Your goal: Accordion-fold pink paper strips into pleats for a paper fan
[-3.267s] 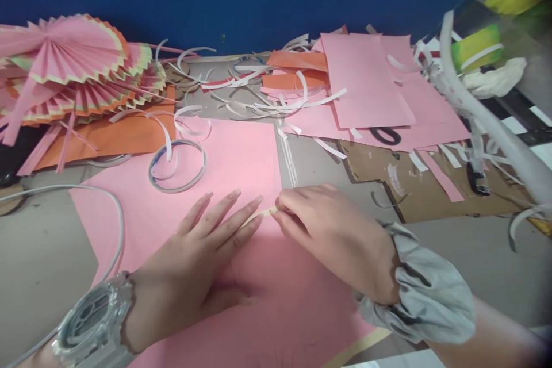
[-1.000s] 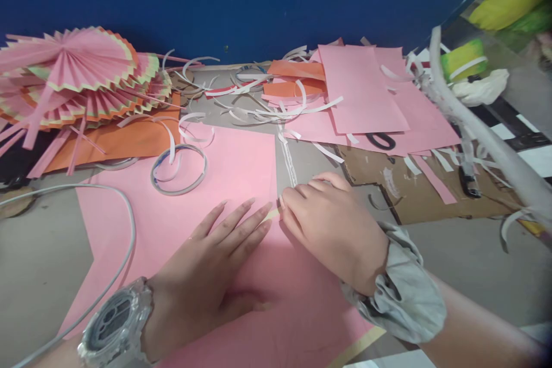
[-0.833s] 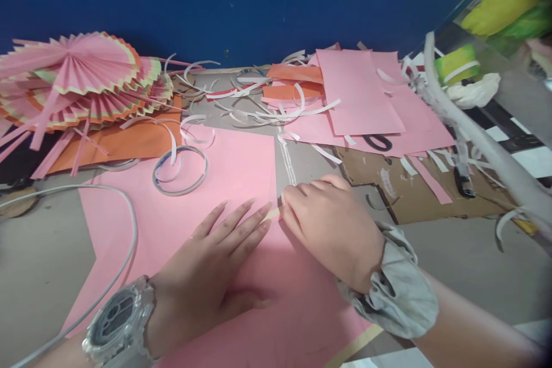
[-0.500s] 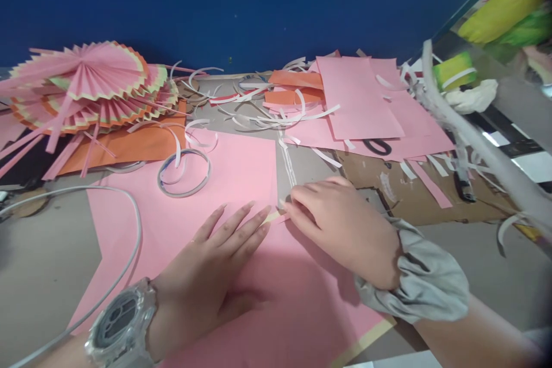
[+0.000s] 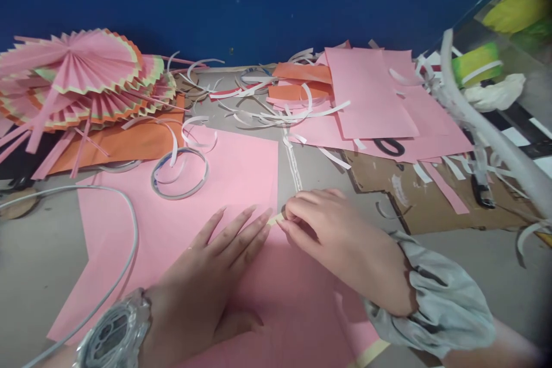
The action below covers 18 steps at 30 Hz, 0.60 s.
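Observation:
A large pink paper sheet (image 5: 302,299) with a pale yellow strip (image 5: 275,220) along its far edge lies in front of me. My left hand (image 5: 224,259) rests flat on it, fingers spread, fingertips close to that strip. Just right of them, my right hand (image 5: 319,218) has thumb and forefinger pinched at the same far edge; the fingers partly hide what is between them. Another pink sheet (image 5: 241,167) lies beyond my left hand and carries a tape-like ring (image 5: 204,175). A narrow white strip (image 5: 293,164) runs away from my right knuckles.
Pleated paper fans (image 5: 86,63) lie on orange paper (image 5: 116,141) at back left. Stacked pink sheets (image 5: 371,98), white curls (image 5: 276,118) and cardboard (image 5: 431,207) lie to the right. A white cable (image 5: 135,230) loops at left; a blue wall (image 5: 259,6) stands behind.
The view has shifted slightly. My right fingers remain pinched at the paper's far edge, slightly nearer to me, and more of the pale strip shows. My left hand stays flat.

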Each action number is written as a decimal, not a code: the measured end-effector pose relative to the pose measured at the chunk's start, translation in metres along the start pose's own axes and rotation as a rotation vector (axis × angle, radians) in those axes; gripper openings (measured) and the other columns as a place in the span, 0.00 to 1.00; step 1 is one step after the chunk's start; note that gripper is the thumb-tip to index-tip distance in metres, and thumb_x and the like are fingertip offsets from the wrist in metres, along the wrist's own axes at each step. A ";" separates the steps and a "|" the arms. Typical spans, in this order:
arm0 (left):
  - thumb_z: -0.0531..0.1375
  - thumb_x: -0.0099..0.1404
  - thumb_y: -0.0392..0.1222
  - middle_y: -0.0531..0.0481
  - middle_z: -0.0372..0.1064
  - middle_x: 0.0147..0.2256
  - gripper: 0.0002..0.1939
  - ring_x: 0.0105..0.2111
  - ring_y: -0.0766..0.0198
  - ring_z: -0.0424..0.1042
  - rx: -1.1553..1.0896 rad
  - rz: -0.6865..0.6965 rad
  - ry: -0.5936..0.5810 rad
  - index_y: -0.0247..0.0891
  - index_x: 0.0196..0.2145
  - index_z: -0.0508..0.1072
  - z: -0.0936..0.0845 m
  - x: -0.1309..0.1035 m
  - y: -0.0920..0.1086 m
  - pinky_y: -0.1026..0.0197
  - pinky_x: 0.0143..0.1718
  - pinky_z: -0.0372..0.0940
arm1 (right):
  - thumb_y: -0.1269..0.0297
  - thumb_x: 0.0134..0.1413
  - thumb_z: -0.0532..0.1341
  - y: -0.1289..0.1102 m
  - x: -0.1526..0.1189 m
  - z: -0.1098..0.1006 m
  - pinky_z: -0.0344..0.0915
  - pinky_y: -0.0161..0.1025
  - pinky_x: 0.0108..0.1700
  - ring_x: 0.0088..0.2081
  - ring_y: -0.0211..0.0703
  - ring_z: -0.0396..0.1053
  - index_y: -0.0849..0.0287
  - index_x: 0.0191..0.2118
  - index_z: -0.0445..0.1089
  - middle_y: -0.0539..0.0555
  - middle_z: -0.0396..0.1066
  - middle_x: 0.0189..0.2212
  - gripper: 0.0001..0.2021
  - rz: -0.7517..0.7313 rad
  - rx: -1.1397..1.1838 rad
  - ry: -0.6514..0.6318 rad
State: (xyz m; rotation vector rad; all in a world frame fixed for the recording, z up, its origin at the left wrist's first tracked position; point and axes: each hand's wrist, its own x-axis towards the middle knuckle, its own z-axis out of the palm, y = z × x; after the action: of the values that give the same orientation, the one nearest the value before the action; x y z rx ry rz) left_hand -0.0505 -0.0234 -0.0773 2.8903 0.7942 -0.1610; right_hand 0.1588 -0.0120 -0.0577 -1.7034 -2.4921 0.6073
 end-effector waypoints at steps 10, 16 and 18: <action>0.41 0.60 0.66 0.44 0.38 0.63 0.42 0.62 0.49 0.36 -0.052 -0.001 0.026 0.31 0.61 0.46 0.003 -0.003 0.000 0.46 0.59 0.29 | 0.69 0.59 0.50 0.001 0.000 0.002 0.53 0.41 0.41 0.31 0.40 0.60 0.57 0.27 0.60 0.49 0.63 0.27 0.09 -0.005 -0.016 -0.016; 0.42 0.61 0.64 0.46 0.38 0.63 0.40 0.62 0.50 0.37 -0.065 -0.003 0.024 0.34 0.62 0.46 0.002 -0.004 0.000 0.47 0.59 0.29 | 0.70 0.58 0.51 0.002 -0.001 0.002 0.53 0.40 0.40 0.30 0.40 0.61 0.58 0.27 0.60 0.49 0.63 0.25 0.09 -0.016 -0.016 0.010; 0.42 0.61 0.63 0.46 0.38 0.63 0.39 0.62 0.50 0.37 -0.067 -0.006 0.025 0.34 0.62 0.46 0.002 -0.003 0.000 0.47 0.59 0.29 | 0.70 0.58 0.51 0.002 0.000 0.002 0.53 0.40 0.39 0.30 0.40 0.61 0.58 0.27 0.60 0.49 0.63 0.25 0.09 -0.018 -0.021 0.014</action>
State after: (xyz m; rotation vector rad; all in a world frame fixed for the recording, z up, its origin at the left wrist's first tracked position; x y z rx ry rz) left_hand -0.0533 -0.0249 -0.0792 2.8324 0.7969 -0.0978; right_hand 0.1599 -0.0124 -0.0604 -1.6849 -2.5106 0.5677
